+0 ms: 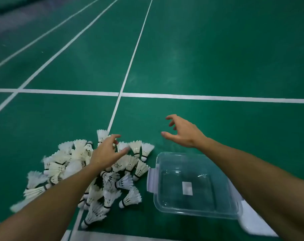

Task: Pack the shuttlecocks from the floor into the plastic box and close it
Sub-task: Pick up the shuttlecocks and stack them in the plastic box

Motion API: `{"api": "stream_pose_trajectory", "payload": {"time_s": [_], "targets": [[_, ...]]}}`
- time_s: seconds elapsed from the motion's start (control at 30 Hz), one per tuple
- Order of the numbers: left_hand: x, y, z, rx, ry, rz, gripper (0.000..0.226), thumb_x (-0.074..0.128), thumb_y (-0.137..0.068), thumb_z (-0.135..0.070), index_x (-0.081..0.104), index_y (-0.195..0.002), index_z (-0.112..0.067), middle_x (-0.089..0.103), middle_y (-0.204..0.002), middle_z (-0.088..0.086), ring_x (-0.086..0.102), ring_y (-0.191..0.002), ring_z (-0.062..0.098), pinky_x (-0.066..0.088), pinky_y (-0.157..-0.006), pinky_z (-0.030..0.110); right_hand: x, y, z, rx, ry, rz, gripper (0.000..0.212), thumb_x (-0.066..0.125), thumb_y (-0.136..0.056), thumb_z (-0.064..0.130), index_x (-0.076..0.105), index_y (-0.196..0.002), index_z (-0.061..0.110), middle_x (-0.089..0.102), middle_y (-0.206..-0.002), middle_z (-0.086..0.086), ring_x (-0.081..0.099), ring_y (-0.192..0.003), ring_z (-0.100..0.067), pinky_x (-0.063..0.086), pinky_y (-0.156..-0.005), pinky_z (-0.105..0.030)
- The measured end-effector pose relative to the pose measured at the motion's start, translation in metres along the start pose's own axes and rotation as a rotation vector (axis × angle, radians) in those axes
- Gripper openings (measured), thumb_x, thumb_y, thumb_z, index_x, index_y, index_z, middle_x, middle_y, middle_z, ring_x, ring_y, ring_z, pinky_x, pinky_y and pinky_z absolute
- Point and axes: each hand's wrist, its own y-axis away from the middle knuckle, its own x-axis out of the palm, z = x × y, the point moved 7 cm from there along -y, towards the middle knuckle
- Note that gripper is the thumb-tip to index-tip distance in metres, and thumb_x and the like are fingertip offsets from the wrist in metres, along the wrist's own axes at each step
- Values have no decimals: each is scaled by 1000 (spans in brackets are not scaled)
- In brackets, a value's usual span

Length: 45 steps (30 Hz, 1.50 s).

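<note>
Both hands hover with fingers spread and holding nothing — the left hand (107, 150) over the shuttlecocks (88, 176) heaped beneath it, the right hand (180, 133) just beyond the plastic box (193, 183) — seemingly poised to start scooping.

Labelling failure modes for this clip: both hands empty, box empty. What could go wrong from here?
1. The white feather shuttlecocks lie tangled in a heap; the left hand may crush feathers in a big grab.
2. The clear plastic box sits beside the heap; the right hand could knock it away.
</note>
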Motion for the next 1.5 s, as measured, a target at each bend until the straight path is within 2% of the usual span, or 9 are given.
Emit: {"api": "stream_pose_trajectory", "payload": {"time_s": [0.23,0.33,0.47,0.73,0.93,1.03,1.3,1.4,1.5], "targets": [[34,26,28,41,-157,136,98,67,-68,-89,42,-148,-37,55,-143,-11,59,-113,6,59,-90,32,47,-34,40,-70,-1,142,80,60,-88,73,36,-151,32,63,-133,4,61,-107,-14,55,-97,-46],[50,27,33,68,-157,151,101,68,-66,-90,41,-149,-37,51,-145,-9,63,-107,10,61,-84,32,70,-54,48,-119,14,212,81,65,-85,70,34,-152,36,62,-134,3,59,-104,-14,54,-95,-45],[63,21,34,105,-214,112,88,62,-72,-89,43,-144,-42,52,-133,-16,64,-78,3,59,-65,24,98,-73,45,-143,-9,268,84,73,-84,62,30,-153,40,60,-133,3,59,-105,-14,55,-97,-46],[65,18,39,89,-79,17,55,56,-85,-71,51,-133,-46,57,-122,-25,65,-91,-1,61,-69,26,135,-86,38,-185,-56,398,90,84,-82,52,32,-156,41,58,-137,4,57,-106,-10,53,-100,-40],[71,10,42,36,-87,2,43,58,-85,-74,62,-114,-42,55,-108,-23,61,-82,-2,59,-64,27,156,-91,33,-154,-178,476,62,84,-87,31,55,-142,33,63,-127,6,60,-115,-14,51,-103,-35],[74,5,45,9,-64,6,43,51,-84,-77,63,-99,-39,54,-100,-21,59,-78,-2,59,-64,29,164,-91,29,-122,-248,463,49,82,-89,23,60,-132,29,62,-123,5,61,-113,-13,49,-94,-24],[60,9,35,32,14,9,21,67,-96,-53,64,-87,-34,62,-74,-19,55,-59,-2,40,-52,15,163,-89,22,-85,-276,394,18,82,-90,35,70,-100,26,64,-111,7,62,-106,-13,47,-84,-26],[47,7,35,40,58,-27,24,64,-95,-58,64,-85,-36,66,-70,-16,63,-61,2,53,-49,22,151,-88,25,-86,-290,377,17,82,-91,38,70,-95,26,65,-112,8,61,-107,-11,48,-93,-31],[29,0,26,70,92,-72,32,59,-92,-67,66,-87,-36,68,-69,-15,65,-56,6,57,-49,28,122,-83,28,-67,-346,316,19,81,-92,37,70,-96,23,63,-113,9,63,-99,-9,49,-88,-31]]}}
